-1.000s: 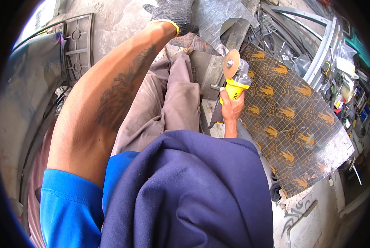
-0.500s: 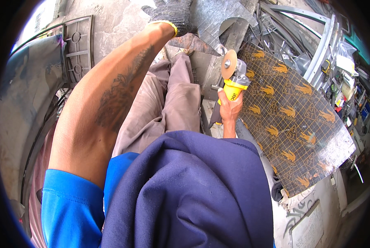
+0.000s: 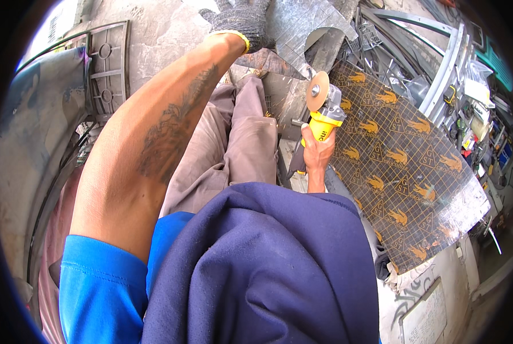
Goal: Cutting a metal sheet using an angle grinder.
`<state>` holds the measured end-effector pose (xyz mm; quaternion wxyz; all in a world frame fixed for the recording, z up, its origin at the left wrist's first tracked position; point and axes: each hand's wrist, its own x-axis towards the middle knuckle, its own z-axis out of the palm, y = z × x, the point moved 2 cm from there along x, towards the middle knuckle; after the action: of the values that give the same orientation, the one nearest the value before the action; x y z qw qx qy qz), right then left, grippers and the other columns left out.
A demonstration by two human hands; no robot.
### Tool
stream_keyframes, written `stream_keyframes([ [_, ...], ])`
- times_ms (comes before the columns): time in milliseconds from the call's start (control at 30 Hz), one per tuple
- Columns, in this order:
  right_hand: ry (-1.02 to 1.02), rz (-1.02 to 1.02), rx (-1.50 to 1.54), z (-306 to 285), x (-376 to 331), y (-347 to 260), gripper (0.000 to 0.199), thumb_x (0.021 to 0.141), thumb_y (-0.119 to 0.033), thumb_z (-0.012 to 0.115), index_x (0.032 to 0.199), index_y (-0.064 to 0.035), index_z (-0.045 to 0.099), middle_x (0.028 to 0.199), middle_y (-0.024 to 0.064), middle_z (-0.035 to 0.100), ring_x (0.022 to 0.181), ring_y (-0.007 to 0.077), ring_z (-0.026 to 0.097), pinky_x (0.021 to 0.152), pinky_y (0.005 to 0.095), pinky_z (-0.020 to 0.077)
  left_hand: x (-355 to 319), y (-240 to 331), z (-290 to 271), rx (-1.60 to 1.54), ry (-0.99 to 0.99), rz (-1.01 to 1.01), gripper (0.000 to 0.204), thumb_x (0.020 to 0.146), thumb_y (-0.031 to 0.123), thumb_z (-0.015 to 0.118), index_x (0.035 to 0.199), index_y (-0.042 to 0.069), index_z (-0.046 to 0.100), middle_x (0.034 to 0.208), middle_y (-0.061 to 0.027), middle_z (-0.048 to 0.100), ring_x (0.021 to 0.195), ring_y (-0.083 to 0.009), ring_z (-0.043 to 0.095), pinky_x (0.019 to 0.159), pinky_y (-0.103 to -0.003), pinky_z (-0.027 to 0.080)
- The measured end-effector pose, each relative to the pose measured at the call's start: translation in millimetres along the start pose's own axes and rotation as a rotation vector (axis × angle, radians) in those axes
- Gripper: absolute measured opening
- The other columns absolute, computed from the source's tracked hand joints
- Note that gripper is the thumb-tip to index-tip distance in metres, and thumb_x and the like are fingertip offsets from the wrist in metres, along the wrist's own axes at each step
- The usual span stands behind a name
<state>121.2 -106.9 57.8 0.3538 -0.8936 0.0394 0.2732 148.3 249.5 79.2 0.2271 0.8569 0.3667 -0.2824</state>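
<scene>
My right hand [image 3: 319, 149], bare, grips the yellow body of an angle grinder [image 3: 325, 123]. Its thin brown cutting disc [image 3: 318, 92] faces up and to the left, near the corner of a grey metal sheet [image 3: 302, 40] with a curved cut-out. At the top, my left hand [image 3: 239, 26] wears a dark knit glove with a yellow cuff. Its fingers are spread beside the sheet's left edge, some cut off by the picture's top; whether they touch the sheet I cannot tell.
A dark board [image 3: 391, 166] printed with orange figures lies to the right. Beyond it are curved metal strips [image 3: 440, 86] and a heap of tools and scrap. A metal frame with rings [image 3: 108, 69] stands at the left, beside a draped sheet [image 3: 50, 114].
My left hand has shifted slightly right and down, and its fingers show more spread. The grinder in my right hand has barely moved.
</scene>
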Motion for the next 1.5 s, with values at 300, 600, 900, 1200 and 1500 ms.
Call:
stream_keyframes([
  [300,-0.006,-0.038,-0.085,-0.2,5.6,2.9,0.051,0.083,-0.025,0.084,0.122,-0.0032,0.058,0.097,0.0058,0.066,0.078,0.0153,0.063,0.072,0.0325,0.0533,65.6,-35.6,88.9,-0.234,-0.17,0.074,0.098,0.084,0.048,0.075,0.165,0.03,0.023,0.172,-0.0227,0.007,0.152,-0.062,0.01,0.112,-0.083,0.019],
  [600,0.066,0.006,-0.19,-12.0,3.9,-5.9,0.056,0.082,-0.032,0.084,0.123,-0.0033,0.059,0.098,0.0094,0.068,0.082,0.0189,0.065,0.077,0.0346,0.054,42.4,-2.4,51.0,0.032,-0.105,0.136,0.102,0.08,0.047,0.079,0.164,0.03,0.024,0.172,-0.0223,0.008,0.152,-0.0617,0.009,0.112,-0.083,0.019],
  [900,0.034,-0.013,-0.115,1.8,4.8,1.3,0.055,0.082,-0.033,0.084,0.121,-0.0024,0.059,0.097,0.0103,0.068,0.08,0.0205,0.066,0.073,0.0367,0.0544,0.1,-2.8,9.3,-0.054,0.119,0.033,0.101,0.08,0.046,0.079,0.164,0.03,0.024,0.172,-0.0226,0.009,0.151,-0.0628,0.009,0.111,-0.084,0.021],
  [1200,0.022,0.006,-0.225,-4.4,8.2,-2.9,0.054,0.082,-0.032,0.084,0.121,-0.0032,0.059,0.097,0.0107,0.068,0.08,0.0219,0.066,0.076,0.038,0.0539,1.2,-2.1,5.9,-0.038,0.043,0.006,0.099,0.081,0.043,0.078,0.164,0.031,0.025,0.172,-0.0237,0.009,0.151,-0.0629,0.01,0.111,-0.083,0.022],
  [1500,-0.011,-0.031,-0.225,-18.5,18.6,-15.0,0.059,0.077,-0.036,0.083,0.12,-0.0033,0.058,0.097,0.016,0.069,0.083,0.0318,0.068,0.08,0.0444,0.0534,0.3,-1.9,4.6,-0.065,0.038,-0.009,0.089,0.087,0.036,0.071,0.164,0.031,0.027,0.172,-0.0214,0.01,0.152,-0.0609,0.011,0.113,-0.082,0.02],
])
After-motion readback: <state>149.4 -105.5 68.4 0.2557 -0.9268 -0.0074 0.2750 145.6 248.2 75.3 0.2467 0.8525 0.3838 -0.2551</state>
